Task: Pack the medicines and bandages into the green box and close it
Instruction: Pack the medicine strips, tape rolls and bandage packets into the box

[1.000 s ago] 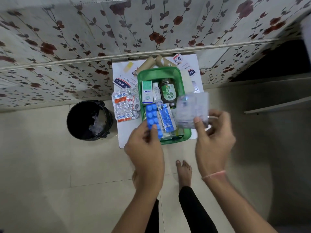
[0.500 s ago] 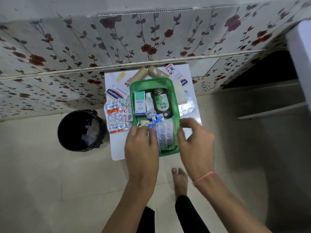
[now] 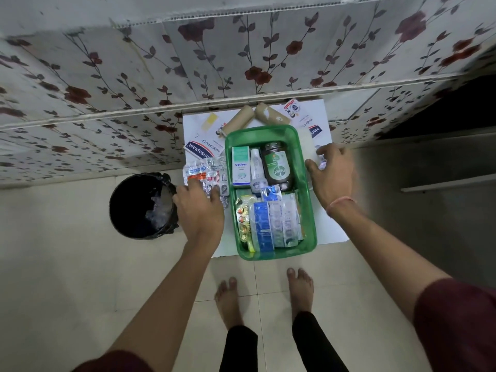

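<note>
The green box (image 3: 309, 210) stands open on a small white table (image 3: 332, 233). Its far half holds an Optibex carton (image 3: 240, 167), a white bottle (image 3: 256, 166) and a brown Dettol bottle (image 3: 277, 167). Several blister strips (image 3: 271, 224) fill the near half. My left hand (image 3: 200, 208) lies with spread fingers on a pile of blister strips (image 3: 206, 171) left of the box. My right hand (image 3: 332, 174), blurred, curls thumb and fingers around a clear strip (image 3: 321, 162) right of the box. Two tan bandage rolls (image 3: 240, 120) lie behind the box.
A Hansaplast box (image 3: 204, 151) lies at the table's back left, and plaster packets (image 3: 312, 128) at the back right. A black bin (image 3: 143, 206) stands on the floor left of the table. A flowered wall runs behind. My bare feet (image 3: 299, 288) are below the table.
Both hands have left the box's near half, where the blue and clear strips now lie. The left hand moved out to the left pile, the right hand out to the right side.
</note>
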